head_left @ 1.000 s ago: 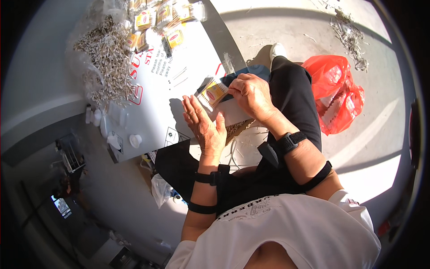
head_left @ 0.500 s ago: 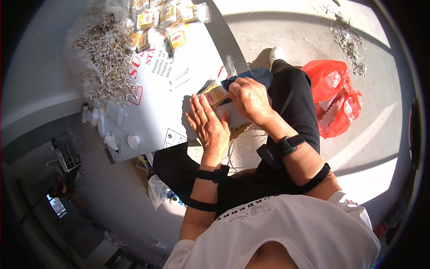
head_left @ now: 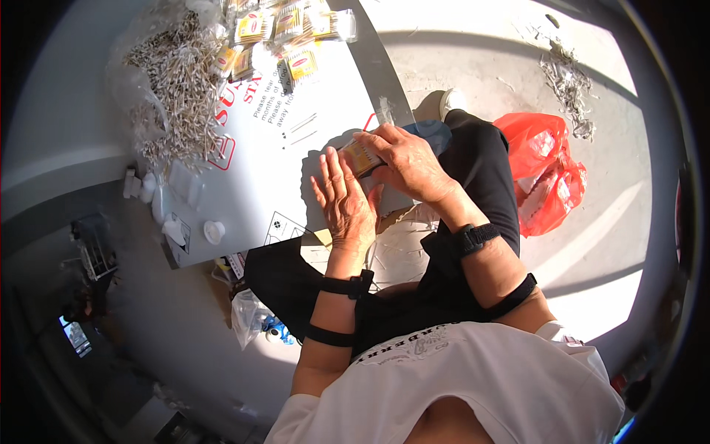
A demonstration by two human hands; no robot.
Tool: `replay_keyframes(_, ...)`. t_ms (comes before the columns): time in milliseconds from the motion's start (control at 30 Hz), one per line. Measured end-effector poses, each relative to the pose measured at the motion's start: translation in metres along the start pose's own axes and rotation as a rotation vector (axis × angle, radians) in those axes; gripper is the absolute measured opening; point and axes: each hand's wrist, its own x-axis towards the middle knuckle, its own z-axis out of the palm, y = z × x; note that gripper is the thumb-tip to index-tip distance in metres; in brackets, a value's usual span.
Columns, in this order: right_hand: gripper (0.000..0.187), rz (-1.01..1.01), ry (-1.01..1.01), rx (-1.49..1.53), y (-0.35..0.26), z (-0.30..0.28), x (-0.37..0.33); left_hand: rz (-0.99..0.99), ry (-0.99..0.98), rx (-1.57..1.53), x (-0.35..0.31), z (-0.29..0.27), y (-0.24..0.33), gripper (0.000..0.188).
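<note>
A small packet of cotton swabs (head_left: pixel 360 157) with a yellow label lies at the right part of the white table. My right hand (head_left: pixel 407 164) comes over it from the right, fingers bent down on its far and right edges. Against the packet's left side rests my left hand (head_left: pixel 345 198), its fingers stretched out straight and the thumb apart. Part of the packet is hidden under the right hand. More swab packets (head_left: pixel 302 64) with yellow labels are piled at the far end of the table, beside a big heap of loose cotton swabs (head_left: pixel 177 96) in clear plastic.
The white printed table (head_left: pixel 259 192) ends just right of my hands. A few single swabs (head_left: pixel 302 127) lie on it, and a small white round piece (head_left: pixel 214 232) sits near its left edge. A red plastic bag (head_left: pixel 547 170) stands on the floor beyond my right leg.
My right hand has slid left over the packet and now covers more of it. The left hand stays beside it with fingers straight. The whole view has shifted slightly.
</note>
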Motion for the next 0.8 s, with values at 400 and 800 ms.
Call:
replay_keyframes(400,0.032,0.211,-0.163,0.162,0.007,-0.014,0.024,-0.042,0.105,-0.167,-0.002,-0.006,-0.018,0.082)
replay_keyframes(800,0.021,0.309,-0.266,0.342,0.014,-0.017,0.035,-0.047,0.023,-0.165,-0.002,-0.003,-0.024,0.085)
